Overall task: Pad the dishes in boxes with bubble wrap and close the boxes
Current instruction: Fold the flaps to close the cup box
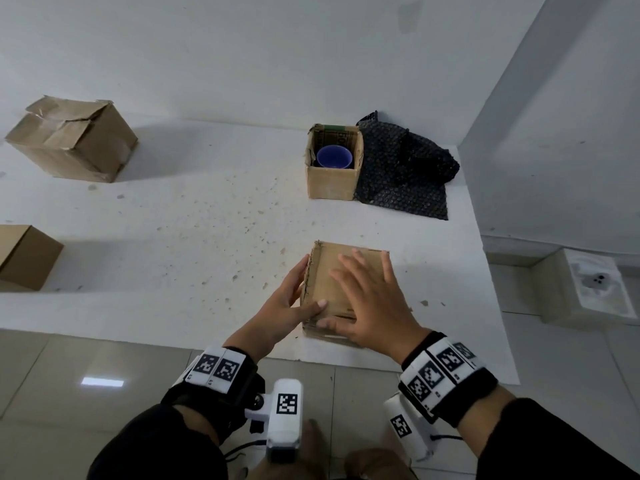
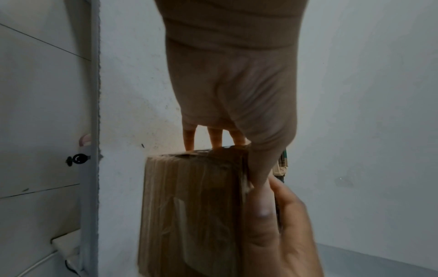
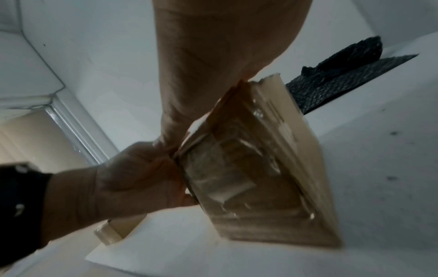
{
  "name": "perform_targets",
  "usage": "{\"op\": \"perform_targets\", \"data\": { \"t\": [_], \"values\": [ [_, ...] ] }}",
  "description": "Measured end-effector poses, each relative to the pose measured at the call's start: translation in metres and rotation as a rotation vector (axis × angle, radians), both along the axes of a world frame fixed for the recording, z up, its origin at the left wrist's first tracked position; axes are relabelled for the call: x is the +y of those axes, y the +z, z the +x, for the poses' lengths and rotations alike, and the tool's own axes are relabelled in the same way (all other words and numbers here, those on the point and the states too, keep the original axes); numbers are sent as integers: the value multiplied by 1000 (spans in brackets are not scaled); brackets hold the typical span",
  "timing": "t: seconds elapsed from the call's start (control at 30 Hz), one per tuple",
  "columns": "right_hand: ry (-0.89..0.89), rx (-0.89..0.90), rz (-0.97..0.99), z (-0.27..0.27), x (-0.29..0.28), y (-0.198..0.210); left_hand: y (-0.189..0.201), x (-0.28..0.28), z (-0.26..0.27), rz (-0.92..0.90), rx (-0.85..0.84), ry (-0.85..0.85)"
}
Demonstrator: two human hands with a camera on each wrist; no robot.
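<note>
Head view: both flat hands (image 1: 367, 299) on closed box (image 1: 325, 282); blue bowl (image 1: 334, 156) in open box (image 1: 332, 183).

Low and right of centre in the head view we find a closed box (image 1: 341, 282) under both hands. Above it stands an open box (image 1: 332, 183) holding a bowl (image 1: 334, 156), bubble wrap (image 1: 405, 168) touching its right side. Two more closed boxes (image 1: 72, 140) (image 1: 26, 256) sit at the frame's left edge.

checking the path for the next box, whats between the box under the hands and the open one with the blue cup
Nothing: in the head view only bare, speckled white table separates the near box from the open box holding the blue cup.
</note>
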State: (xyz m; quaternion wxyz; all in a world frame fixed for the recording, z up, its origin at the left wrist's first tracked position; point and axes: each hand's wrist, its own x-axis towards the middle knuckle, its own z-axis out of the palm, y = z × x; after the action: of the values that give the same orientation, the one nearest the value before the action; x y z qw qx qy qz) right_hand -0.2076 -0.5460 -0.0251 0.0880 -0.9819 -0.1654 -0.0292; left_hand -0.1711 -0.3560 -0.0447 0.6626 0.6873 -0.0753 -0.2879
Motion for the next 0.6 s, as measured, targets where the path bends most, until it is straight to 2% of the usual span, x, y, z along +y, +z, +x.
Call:
{"op": "perform_targets", "data": {
  "t": [0.13, 0.37, 0.6],
  "values": [
    [54, -26, -64, -1, 2, -15, -4, 0, 1, -22, 14, 8],
    [36, -109, -132, -1, 9, -14, -6, -1, 0, -44, 18, 25],
    [-47, 88, -390, -4, 15, -1, -6, -2, -2, -14, 10, 28]
  ]
}}
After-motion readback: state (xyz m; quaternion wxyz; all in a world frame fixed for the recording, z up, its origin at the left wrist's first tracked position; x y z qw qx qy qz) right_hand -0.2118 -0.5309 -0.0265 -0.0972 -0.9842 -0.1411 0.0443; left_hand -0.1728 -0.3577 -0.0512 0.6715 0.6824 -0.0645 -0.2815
